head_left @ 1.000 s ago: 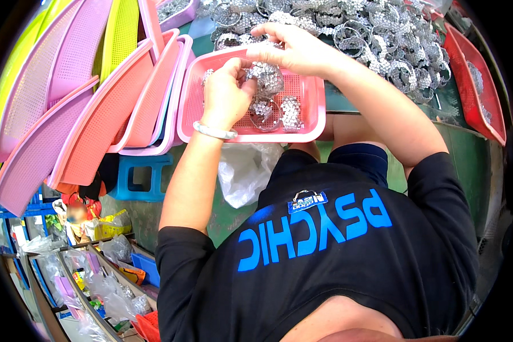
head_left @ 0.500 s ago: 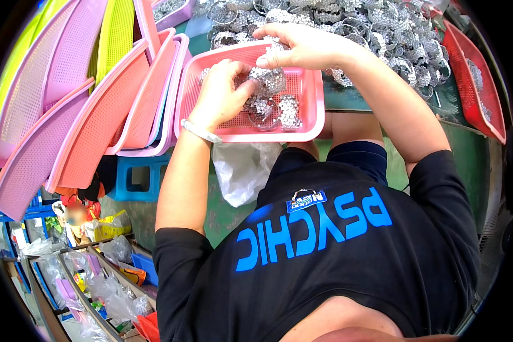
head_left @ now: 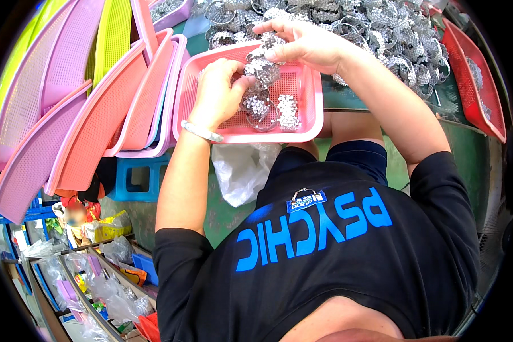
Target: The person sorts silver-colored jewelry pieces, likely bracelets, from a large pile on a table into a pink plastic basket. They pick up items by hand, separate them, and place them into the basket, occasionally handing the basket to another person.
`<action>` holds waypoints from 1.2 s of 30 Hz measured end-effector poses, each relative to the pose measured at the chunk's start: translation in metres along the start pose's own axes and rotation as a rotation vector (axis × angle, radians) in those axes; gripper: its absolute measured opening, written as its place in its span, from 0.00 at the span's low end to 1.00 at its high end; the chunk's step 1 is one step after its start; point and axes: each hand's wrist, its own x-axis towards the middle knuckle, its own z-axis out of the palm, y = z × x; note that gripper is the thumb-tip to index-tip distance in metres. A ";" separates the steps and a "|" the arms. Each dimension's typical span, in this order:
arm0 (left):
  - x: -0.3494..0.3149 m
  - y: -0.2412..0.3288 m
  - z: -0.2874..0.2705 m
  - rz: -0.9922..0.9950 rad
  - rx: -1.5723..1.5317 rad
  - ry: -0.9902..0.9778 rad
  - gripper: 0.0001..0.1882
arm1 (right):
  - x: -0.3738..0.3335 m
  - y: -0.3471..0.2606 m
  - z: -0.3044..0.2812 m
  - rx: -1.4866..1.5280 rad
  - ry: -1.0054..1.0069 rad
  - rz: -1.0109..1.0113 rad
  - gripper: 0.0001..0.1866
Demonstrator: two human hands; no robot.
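Note:
In the pink basket (head_left: 222, 138) at the upper middle lie several silver ring-shaped pieces faced with small shiny squares, like bangles. My left hand (head_left: 216, 91), a pale bangle on its wrist, has thumb and fingers curled at the edge of one silver ring (head_left: 262, 73) above the basket. My right hand (head_left: 310, 47) reaches in from the right, with thumb and forefinger around another silver piece (head_left: 272, 41) just beyond it. A further ring (head_left: 262, 111) and a white-silver piece (head_left: 288, 111) rest on the basket floor. The fingertips are partly hidden.
A large heap of silver rings (head_left: 376, 34) covers the green table (head_left: 370, 98) beyond the basket. Nested purple, orange and green baskets (head_left: 102, 108) stand at left. A red basket (head_left: 459, 68) sits at far right, a blue stool (head_left: 137, 178) and plastic bag (head_left: 242, 171) below.
The silver ring between my hands has shifted slightly left and up, showing more of the ring beneath. My right hand has moved slightly, and its fingers are a little more spread.

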 end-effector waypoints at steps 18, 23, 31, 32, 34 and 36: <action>0.006 -0.001 0.004 -0.036 -0.068 -0.019 0.09 | 0.014 -0.012 -0.018 -0.341 -0.044 0.036 0.33; 0.004 -0.007 0.003 -0.010 -0.108 -0.002 0.09 | 0.000 -0.011 0.007 -0.365 0.085 -0.018 0.28; 0.005 -0.003 -0.009 0.003 -0.172 -0.129 0.12 | 0.003 -0.009 -0.017 -0.009 -0.112 0.104 0.34; 0.008 -0.006 -0.018 -0.025 -0.186 -0.181 0.14 | 0.003 -0.012 -0.016 -0.056 -0.119 0.082 0.34; 0.013 -0.020 -0.022 -0.043 -0.273 -0.074 0.22 | 0.000 -0.026 -0.009 -0.092 -0.151 0.038 0.36; 0.016 -0.021 -0.023 0.040 -0.279 -0.103 0.24 | 0.001 -0.027 -0.009 -0.107 -0.171 -0.012 0.36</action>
